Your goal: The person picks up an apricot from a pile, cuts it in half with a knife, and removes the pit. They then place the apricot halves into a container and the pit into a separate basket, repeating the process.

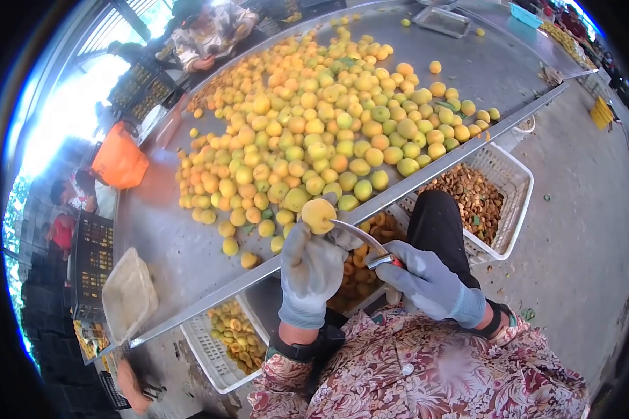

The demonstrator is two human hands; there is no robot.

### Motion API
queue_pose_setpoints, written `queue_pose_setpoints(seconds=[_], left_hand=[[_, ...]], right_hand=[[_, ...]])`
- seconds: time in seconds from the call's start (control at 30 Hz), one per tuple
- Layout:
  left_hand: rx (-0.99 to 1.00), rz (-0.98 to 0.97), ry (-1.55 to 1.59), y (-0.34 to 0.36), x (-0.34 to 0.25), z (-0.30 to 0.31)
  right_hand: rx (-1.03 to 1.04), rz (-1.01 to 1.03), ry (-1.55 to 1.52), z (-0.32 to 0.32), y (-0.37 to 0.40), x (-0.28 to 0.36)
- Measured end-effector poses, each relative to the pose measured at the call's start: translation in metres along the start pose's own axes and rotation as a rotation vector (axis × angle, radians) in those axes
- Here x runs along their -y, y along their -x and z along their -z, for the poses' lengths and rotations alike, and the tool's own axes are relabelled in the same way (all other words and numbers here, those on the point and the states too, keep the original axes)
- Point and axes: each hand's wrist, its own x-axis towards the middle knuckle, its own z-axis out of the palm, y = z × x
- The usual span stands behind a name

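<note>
Lower left, below the table edge: a white crate [204, 349] held halved apricots [235, 334]. The steel table [164, 241] carried a broad pile of whole apricots [314, 119], yellow to green. The left hand [309, 272], grey-gloved, had its fingers clamped on one apricot [318, 214], held just over the table's near edge. The curved knife [355, 233] lay with its tip against that fruit's right side. The right hand [426, 281], also gloved, was clenched around the knife handle. Far right: a white basket [521, 183] held brown pits [468, 197].
</note>
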Motion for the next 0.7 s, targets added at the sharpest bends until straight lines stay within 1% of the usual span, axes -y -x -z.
queue_pose_setpoints(seconds=[0.03, 0.1, 0.13, 0.2, 0.23, 0.27, 0.3, 0.33, 0.4, 0.43, 0.47, 0.53, 0.57, 0.6, 0.67, 0.7], left_hand=[[0.002, 0.001, 0.0, 0.0, 0.001, -0.001], [-0.024, -0.056, 0.003, 0.002, 0.004, -0.003], [-0.019, -0.046, 0.007, 0.003, 0.005, -0.006], [0.057, 0.028, 0.013, 0.004, 0.01, -0.014], [0.063, 0.048, 0.027, 0.003, 0.014, -0.014], [0.168, 0.097, 0.04, 0.002, 0.018, -0.011], [0.274, 0.143, 0.053, 0.001, 0.022, -0.011], [0.281, 0.159, 0.066, 0.002, 0.027, -0.015], [0.162, 0.259, 0.121, 0.006, 0.031, -0.027], [0.149, 0.281, 0.083, 0.008, 0.032, -0.031], [0.151, 0.287, 0.084, 0.008, 0.034, -0.031], [0.186, 0.359, 0.058, 0.008, 0.038, -0.031], [0.185, 0.361, 0.058, 0.009, 0.039, -0.031], [0.163, 0.365, 0.056, 0.01, 0.042, -0.032], [0.141, 0.373, 0.053, 0.011, 0.043, -0.035], [0.125, 0.371, 0.027, 0.011, 0.043, -0.035]], right_hand=[[-0.002, 0.001, 0.0, -0.002, 0.002, 0.003], [-0.169, 0.008, -0.345, -0.006, 0.006, 0.012], [-0.18, 0.006, -0.346, -0.006, 0.004, 0.012], [-0.47, 0.41, -0.482, 0.002, -0.001, 0.013], [-0.495, 0.54, -0.55, 0.006, -0.004, 0.021], [-0.52, 0.673, -0.613, 0.013, -0.006, 0.03], [-0.691, 0.805, -0.053, 0.025, -0.006, 0.035], [-0.709, 0.797, -0.042, 0.03, -0.005, 0.041], [-0.498, 0.941, -0.558, 0.027, -0.011, 0.053], [-0.496, 0.927, -0.631, 0.022, -0.012, 0.056], [-0.503, 0.927, -0.629, 0.021, -0.013, 0.057], [-0.533, 0.835, -0.666, 0.022, -0.013, 0.055], [-0.48, 0.891, -0.69, 0.024, -0.017, 0.049], [-0.482, 0.89, -0.692, 0.024, -0.016, 0.049], [-0.534, 0.791, -0.695, 0.023, -0.014, 0.051], [-0.537, 0.792, -0.697, 0.024, -0.014, 0.05]])
